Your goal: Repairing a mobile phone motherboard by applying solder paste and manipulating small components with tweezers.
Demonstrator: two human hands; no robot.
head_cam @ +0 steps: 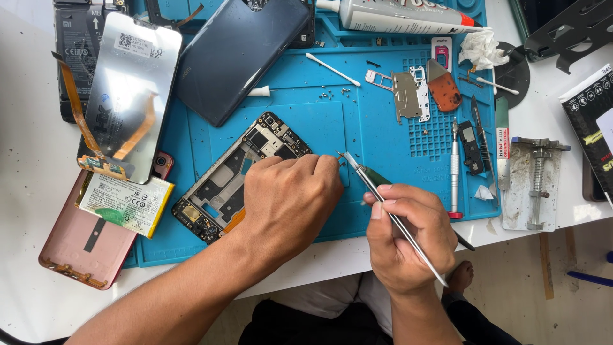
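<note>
An opened phone frame (pixel 225 185) with bare circuit boards lies tilted on the blue repair mat (pixel 383 147). My left hand (pixel 287 201) rests over its right side with fingers curled, pinching something tiny at the fingertips that I cannot make out. My right hand (pixel 405 236) grips thin metal tweezers (pixel 383 204). Their tips reach up to my left fingertips at the frame's edge.
A dark phone back cover (pixel 236 54), a silvery display panel with orange flex cable (pixel 131 89), a battery (pixel 126 203) on a pink cover (pixel 83 246), a glue tube (pixel 399 16), cotton swabs, metal shields (pixel 408 92), a screwdriver (pixel 454 169), loose screws and a metal clamp plate (pixel 533 185) lie around.
</note>
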